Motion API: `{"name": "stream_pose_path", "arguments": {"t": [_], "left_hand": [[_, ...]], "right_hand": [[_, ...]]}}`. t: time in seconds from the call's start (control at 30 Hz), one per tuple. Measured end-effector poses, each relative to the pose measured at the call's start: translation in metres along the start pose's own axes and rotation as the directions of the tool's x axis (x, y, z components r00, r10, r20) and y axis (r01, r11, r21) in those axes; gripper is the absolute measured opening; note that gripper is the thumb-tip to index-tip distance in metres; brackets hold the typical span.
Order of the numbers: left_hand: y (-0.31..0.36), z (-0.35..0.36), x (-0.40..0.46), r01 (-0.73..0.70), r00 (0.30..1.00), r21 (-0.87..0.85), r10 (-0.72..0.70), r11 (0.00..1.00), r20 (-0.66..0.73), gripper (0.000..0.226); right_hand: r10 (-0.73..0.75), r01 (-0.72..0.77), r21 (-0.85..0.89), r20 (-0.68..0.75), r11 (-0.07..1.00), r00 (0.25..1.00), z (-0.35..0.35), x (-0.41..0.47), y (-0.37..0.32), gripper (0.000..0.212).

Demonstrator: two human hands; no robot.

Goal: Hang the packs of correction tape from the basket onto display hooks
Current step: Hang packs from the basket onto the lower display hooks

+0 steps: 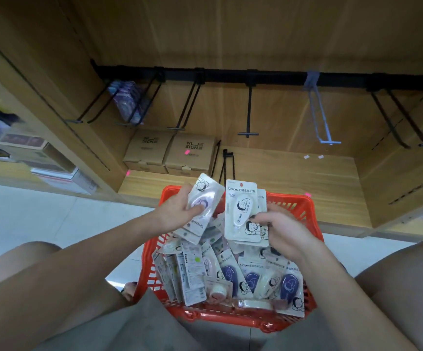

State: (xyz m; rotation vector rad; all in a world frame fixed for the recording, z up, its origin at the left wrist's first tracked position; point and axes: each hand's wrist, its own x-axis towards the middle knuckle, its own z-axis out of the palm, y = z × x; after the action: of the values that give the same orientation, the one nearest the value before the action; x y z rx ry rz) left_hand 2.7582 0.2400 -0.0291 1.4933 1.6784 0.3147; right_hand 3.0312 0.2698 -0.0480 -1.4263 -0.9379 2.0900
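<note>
An orange basket (304, 206) stands on the floor between my knees, piled with several packs of correction tape (245, 277). My left hand (177, 209) grips one tilted pack with a lilac dispenser (204, 198) above the basket's far left. My right hand (281, 229) holds a small stack of white packs (242, 211) upright over the basket's far side. Above, a black rail (268, 78) carries several display hooks: bare black hooks (248, 110), and one grey hook (319, 115). One hook at the left bears purple packs (126, 100).
Two brown cardboard boxes (170, 153) sit on the low wooden shelf (293, 178) behind the basket, with loose black hooks (226, 163) leaning beside them. Wooden side panels close the bay. More boxes lie on the shelf to the left (40, 158).
</note>
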Motion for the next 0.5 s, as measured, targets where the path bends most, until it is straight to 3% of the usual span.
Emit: {"name": "stream_pose_path", "arguments": {"t": [0.1,0.27,0.33,0.5], "left_hand": [[0.003,-0.005,-0.009,0.097,0.994,-0.333,-0.111,0.938,-0.025,0.031],[-0.002,-0.01,-0.017,0.033,0.974,-0.615,-0.163,0.788,-0.157,0.061],[-0.005,-0.014,-0.023,-0.011,0.969,-0.668,-0.158,0.744,-0.192,0.06],[-0.02,-0.027,-0.035,-0.085,0.925,-0.654,-0.184,0.752,-0.331,0.047]], "right_hand": [[-0.053,0.054,-0.013,0.052,0.998,0.997,0.027,0.0,-0.011,0.043],[-0.095,0.098,-0.052,0.063,0.994,0.994,0.073,0.006,-0.025,0.044],[-0.107,0.112,-0.071,0.065,0.991,0.992,0.089,0.008,-0.029,0.042],[-0.148,0.156,-0.137,0.069,0.978,0.987,0.122,0.016,-0.033,0.038]]}}
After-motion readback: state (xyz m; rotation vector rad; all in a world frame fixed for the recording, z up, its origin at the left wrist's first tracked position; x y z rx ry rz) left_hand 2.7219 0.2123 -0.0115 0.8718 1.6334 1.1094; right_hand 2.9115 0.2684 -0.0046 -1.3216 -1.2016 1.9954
